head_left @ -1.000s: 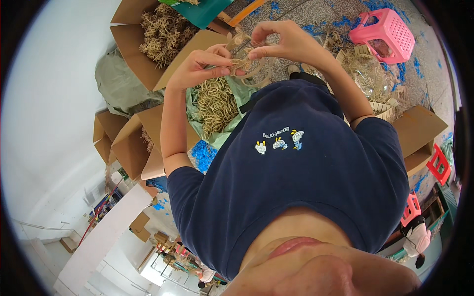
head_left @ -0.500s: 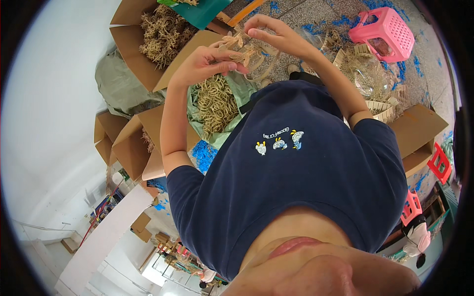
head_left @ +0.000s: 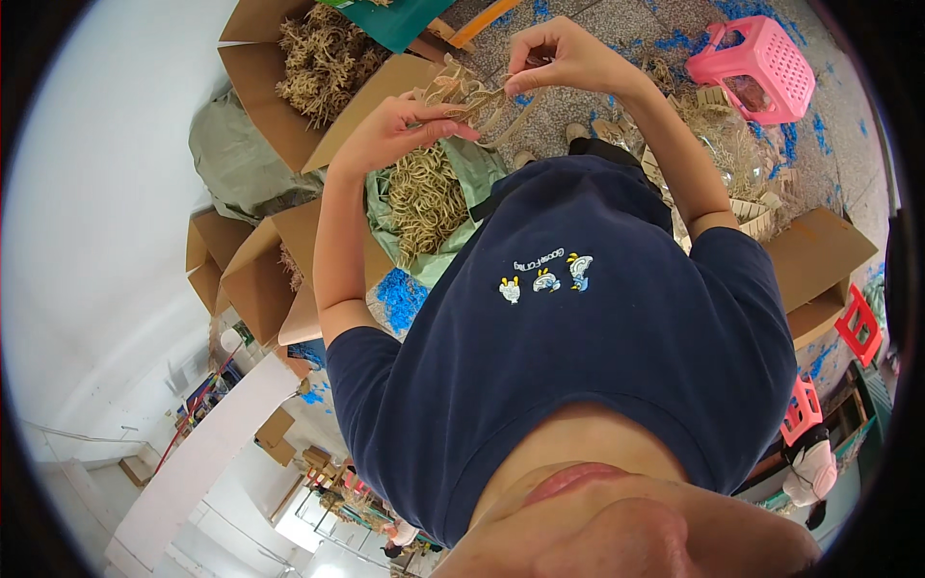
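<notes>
Between my two hands is a beige, leafy piece with a long, looping stem (head_left: pixel 462 93); it looks like an artificial or dried plant. My left hand (head_left: pixel 393 132) holds it from the left, thumb and fingers closed about its lower leaves. My right hand (head_left: pixel 568 60) is closed in a pinch at its right end, thumb against the fingers. Just below the hands, a pale green bag (head_left: pixel 479 171) holds a heap of beige, curled, string-like pieces (head_left: pixel 424 207).
An open cardboard box (head_left: pixel 265 116) of beige branching pieces stands at the upper left, more boxes (head_left: pixel 279 255) below it. A pink stool (head_left: pixel 756 72) is at the upper right, near pale baskets (head_left: pixel 747 217). Blue shreds (head_left: pixel 400 299) lie scattered on the floor.
My right hand has moved slightly right and its fingers have closed on the end of the leafy piece. My left hand stays nearly in place, still holding it.
</notes>
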A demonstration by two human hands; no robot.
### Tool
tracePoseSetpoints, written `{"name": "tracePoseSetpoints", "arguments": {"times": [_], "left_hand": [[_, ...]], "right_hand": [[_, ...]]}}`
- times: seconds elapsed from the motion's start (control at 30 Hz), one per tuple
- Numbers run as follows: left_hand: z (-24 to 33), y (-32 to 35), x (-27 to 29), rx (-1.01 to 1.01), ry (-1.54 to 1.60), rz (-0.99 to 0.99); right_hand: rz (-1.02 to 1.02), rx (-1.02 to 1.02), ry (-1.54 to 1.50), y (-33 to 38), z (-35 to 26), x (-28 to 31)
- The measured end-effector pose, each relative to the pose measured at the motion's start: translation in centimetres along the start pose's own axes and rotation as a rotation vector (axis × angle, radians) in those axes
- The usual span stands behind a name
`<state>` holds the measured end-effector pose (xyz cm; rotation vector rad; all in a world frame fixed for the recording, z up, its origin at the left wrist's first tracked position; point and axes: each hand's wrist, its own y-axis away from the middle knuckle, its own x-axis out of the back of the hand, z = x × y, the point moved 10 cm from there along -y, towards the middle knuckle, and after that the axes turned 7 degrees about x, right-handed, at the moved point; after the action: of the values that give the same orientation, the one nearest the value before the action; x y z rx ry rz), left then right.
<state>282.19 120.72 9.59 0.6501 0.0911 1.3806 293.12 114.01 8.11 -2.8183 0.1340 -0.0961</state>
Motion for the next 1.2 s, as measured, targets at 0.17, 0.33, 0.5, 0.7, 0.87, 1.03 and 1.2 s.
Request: {"name": "tracePoseSetpoints", "arguments": {"times": [0.17, 0.33, 0.5, 0.7, 0.87, 1.03, 1.2], "left_hand": [[-0.1, 0.1, 0.3, -0.092, -0.223, -0.001], [0.9, 0.6, 0.2, -0.170, -0.204, 0.000], [1.5, 0.7, -0.1, -0.188, -0.185, -0.025], [1.9, 1.0, -0.4, -0.236, -0.189, -0.050], [1.4, 0.7, -0.7, -0.199, -0.109, -0.106], [0.3, 0.8, -0.1, -0.281, -0.173, -0.018], [-3.0, -1.1, 1.0, -0.120, 0.475, -0.064]], "right_hand": [[0.009, -0.058, 0.086, -0.1, 1.0, 0.2], [0.000, -0.077, 0.087, -0.3, 0.9, -0.1], [0.045, -0.051, 0.082, -0.4, 1.0, 0.0], [-0.022, -0.076, 0.121, -0.8, 0.5, -0.8], [-0.072, 0.048, 0.219, -1.1, 0.5, -1.7], [-0.068, 0.187, 0.305, -1.0, -0.1, -1.4], [-0.164, -0.008, 0.058, -0.8, 2.1, -2.4]]}}
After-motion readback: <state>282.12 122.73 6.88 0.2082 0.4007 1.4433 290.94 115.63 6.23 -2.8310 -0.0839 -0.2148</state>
